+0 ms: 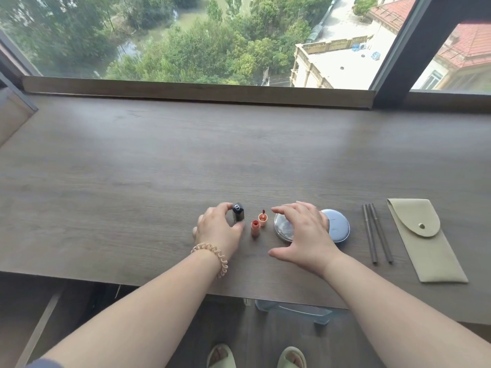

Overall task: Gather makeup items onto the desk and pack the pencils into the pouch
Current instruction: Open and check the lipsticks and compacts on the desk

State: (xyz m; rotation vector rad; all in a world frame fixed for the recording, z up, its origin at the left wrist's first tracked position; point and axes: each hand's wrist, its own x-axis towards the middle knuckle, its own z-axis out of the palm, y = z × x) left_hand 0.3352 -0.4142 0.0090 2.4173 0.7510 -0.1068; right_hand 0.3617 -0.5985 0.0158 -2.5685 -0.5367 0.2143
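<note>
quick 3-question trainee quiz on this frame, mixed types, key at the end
1. True or false: the pencils are already inside the pouch.
2. What does the left hand grip? A) the dark bottle B) the pouch C) a pencil
3. Fill in: the right hand is spread open over the ____.

Key: 1 false, they lie on the desk beside the pouch. 2 A. 3 round compact.
</note>
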